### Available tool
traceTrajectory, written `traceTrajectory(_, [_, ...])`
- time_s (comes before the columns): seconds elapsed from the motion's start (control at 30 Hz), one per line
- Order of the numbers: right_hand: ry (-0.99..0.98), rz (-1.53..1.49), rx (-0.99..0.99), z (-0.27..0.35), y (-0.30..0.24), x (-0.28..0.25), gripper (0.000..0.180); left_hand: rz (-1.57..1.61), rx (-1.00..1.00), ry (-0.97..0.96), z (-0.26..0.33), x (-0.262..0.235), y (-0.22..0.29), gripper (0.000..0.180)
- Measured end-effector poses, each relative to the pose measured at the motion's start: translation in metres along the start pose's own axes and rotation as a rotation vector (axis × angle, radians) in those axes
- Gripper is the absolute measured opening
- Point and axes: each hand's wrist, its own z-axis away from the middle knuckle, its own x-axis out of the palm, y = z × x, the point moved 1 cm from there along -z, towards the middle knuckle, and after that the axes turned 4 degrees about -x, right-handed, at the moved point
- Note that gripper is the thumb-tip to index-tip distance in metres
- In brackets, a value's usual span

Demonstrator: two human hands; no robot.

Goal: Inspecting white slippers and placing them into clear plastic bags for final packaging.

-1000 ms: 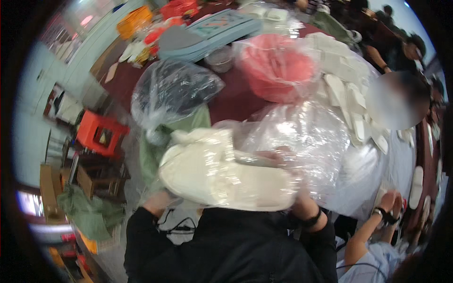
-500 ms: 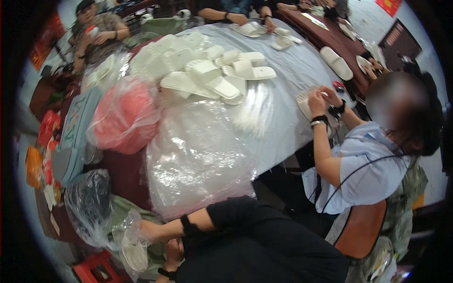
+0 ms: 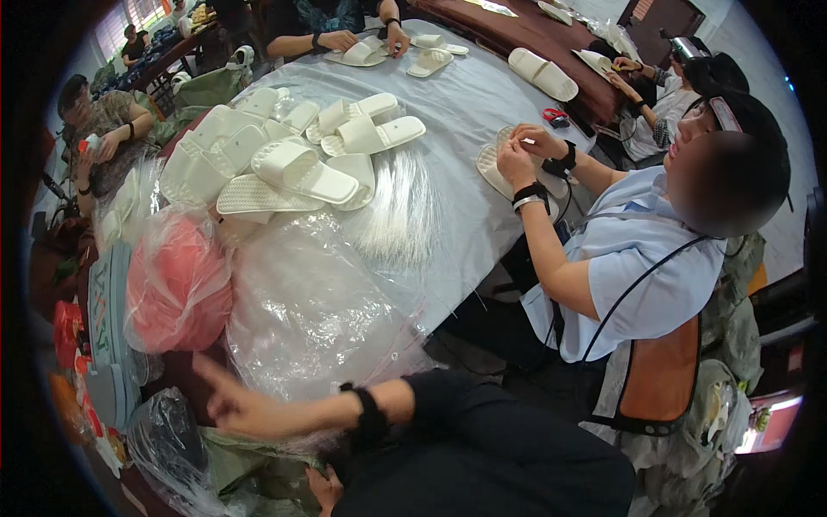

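My right hand (image 3: 245, 409) reaches out to the left, smeared by motion, its fingers spread and nothing seen in them. Below it are the olive-green sack (image 3: 228, 461) and crumpled clear plastic (image 3: 164, 439). At the lower edge shows part of my left hand (image 3: 325, 489), its fingers curled beside the sack; what they hold is hidden. Beyond my right hand, a large sheet of clear plastic bags (image 3: 306, 306) lies on the near side of the table. The pink bundle in clear plastic (image 3: 179, 280) sits left of it.
Several white slippers (image 3: 297, 172) are piled on the covered table (image 3: 469, 246), beside a bunch of clear strands (image 3: 396, 215). A blue-grey case (image 3: 108, 336) stands at the left. On the right, a co-worker in a light blue shirt (image 3: 637, 276) handles a slipper; others sit farther back.
My right hand has left the bagged white slipper and moved up and left, its fingers opening. The bagged slipper no longer shows. My left hand sits lower, and the view has turned.
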Motion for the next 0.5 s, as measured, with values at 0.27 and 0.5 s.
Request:
traceTrajectory(0.27, [0.672, -0.019, 0.088, -0.024, -0.11, -0.195, 0.087, 0.103, 0.252, 0.035, 0.012, -0.033, 0.022, 0.062])
traceTrajectory(0.5, [0.468, 0.139, 0.368, 0.013, -0.085, -0.206, 0.082, -0.33, 0.512, -0.041, -0.026, -0.05, 0.012, 0.031])
